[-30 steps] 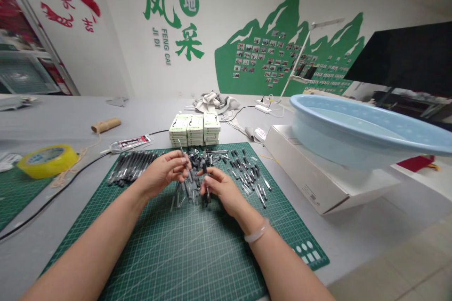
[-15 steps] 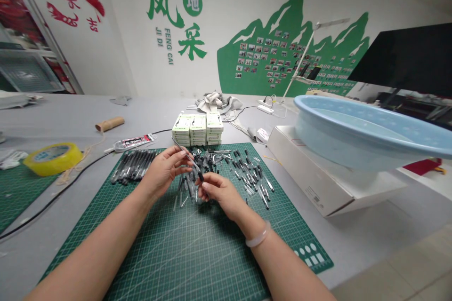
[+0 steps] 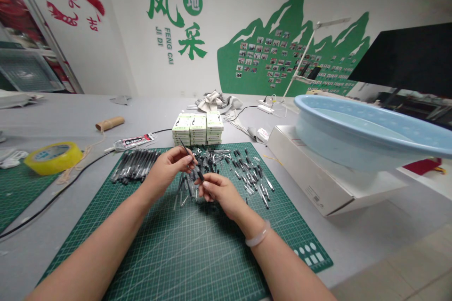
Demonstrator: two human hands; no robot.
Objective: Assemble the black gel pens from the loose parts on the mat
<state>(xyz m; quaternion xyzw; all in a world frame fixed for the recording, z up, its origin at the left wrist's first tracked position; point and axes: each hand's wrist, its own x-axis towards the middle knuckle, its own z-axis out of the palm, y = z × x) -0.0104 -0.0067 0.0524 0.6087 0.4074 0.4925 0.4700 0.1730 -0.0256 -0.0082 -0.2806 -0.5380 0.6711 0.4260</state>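
Both my hands meet over a green cutting mat (image 3: 197, 249). My left hand (image 3: 167, 169) pinches a thin pen refill (image 3: 184, 146) that slants up to the left. My right hand (image 3: 217, 190) holds the black pen part (image 3: 199, 174) at the refill's lower end. Under and behind my hands lies a heap of loose black and clear pen parts (image 3: 243, 169). A row of assembled black pens (image 3: 136, 164) lies on the mat to the left of my left hand.
Stacked white boxes (image 3: 197, 129) stand behind the mat. A yellow tape roll (image 3: 52, 156), a glue tube (image 3: 132, 141) and a black cable (image 3: 45, 204) lie to the left. To the right a pale blue basin (image 3: 367, 129) rests on a white carton (image 3: 318, 174).
The refill in my left hand has tilted and slid down toward my right hand. My right hand shifted slightly left and now grips the black part at the refill's tip.
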